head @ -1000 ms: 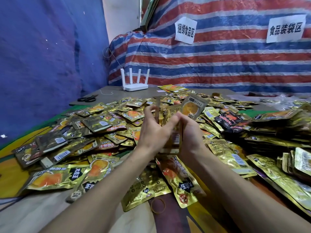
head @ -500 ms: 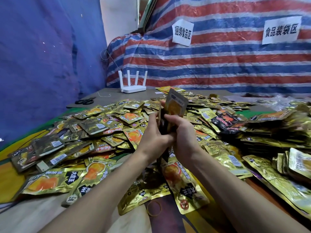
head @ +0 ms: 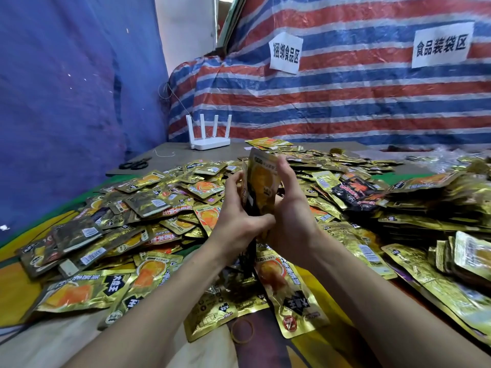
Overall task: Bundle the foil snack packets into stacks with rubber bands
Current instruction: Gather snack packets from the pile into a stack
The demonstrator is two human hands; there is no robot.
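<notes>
You are now squaring an upright stack of packets point(head: 261, 187), fanned a second ago, between your closed left hand point(head: 240, 221) and half-open right hand point(head: 291, 208), while a rubber band point(head: 241, 331) is lying loose at six o'clock, awaiting wrapping.

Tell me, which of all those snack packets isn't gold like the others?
The black packet with red lettering, lying on the pile to the right of the person's right hand. Nearly every other packet around it is shiny gold foil with an orange picture.

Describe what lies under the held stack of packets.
Under the stack, loose gold packets and a rubber band lie on the table; both hands hide its lower end.
</notes>
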